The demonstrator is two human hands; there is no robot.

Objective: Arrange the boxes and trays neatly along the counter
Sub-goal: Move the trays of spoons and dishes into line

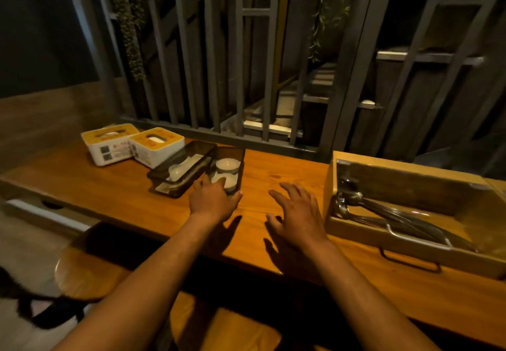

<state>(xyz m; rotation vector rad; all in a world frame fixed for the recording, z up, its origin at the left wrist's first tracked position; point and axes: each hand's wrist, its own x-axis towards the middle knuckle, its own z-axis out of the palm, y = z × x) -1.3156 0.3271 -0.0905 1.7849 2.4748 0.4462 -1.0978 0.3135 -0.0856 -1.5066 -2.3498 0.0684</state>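
Two white tissue boxes with yellow tops, one (pixel 108 144) at the far left and one (pixel 156 146) beside it, stand on the wooden counter (pixel 273 170). To their right lie two dark clear trays: one (pixel 183 171) with white spoons, one (pixel 241 159) with two small white bowls. My left hand (pixel 213 200) grips the near end of the bowl tray. My right hand (pixel 297 211) hovers over the bare counter, fingers spread, holding nothing. A wooden cutlery box (pixel 405 230) with metal utensils sits at the right.
A grey metal railing (pixel 219 137) runs along the counter's far edge. Round wooden stools (pixel 87 274) stand below the near edge on the left. The cutlery box has a metal handle (pixel 410 263) facing me.
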